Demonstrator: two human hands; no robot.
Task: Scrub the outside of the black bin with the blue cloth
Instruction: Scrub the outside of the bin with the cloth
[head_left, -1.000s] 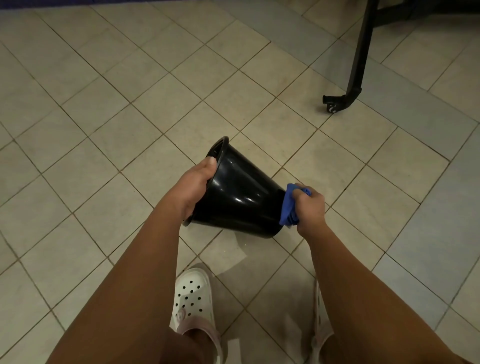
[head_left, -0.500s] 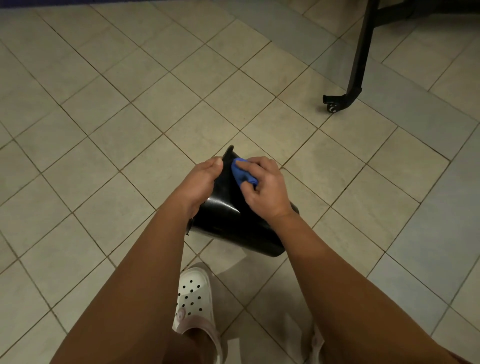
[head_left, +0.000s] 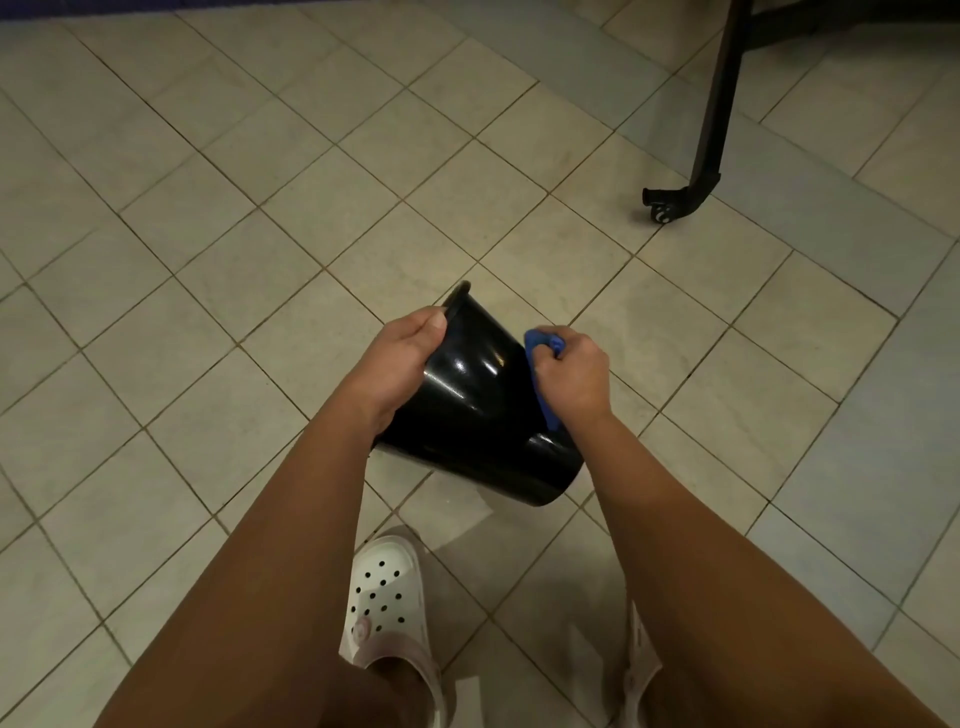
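A glossy black bin (head_left: 478, 410) is held tilted above the tiled floor, its rim pointing up and left and its base down and right. My left hand (head_left: 400, 358) grips the rim, thumb on the outside wall. My right hand (head_left: 571, 374) clutches the bunched blue cloth (head_left: 543, 345) and holds it against the bin's right outer side. A strip of cloth also shows below that hand, against the wall. Most of the cloth is hidden inside my fist.
Beige tiled floor (head_left: 260, 260) all around. A black frame leg with a caster wheel (head_left: 670, 205) stands at the upper right. My feet in white clogs (head_left: 387, 597) are directly below the bin, beside a pale wet-looking patch on the tiles.
My right hand with the cloth slid from the bin's upper wall near the rim to its right side. One second ago it was lower, near the base. The left hand stayed on the rim.
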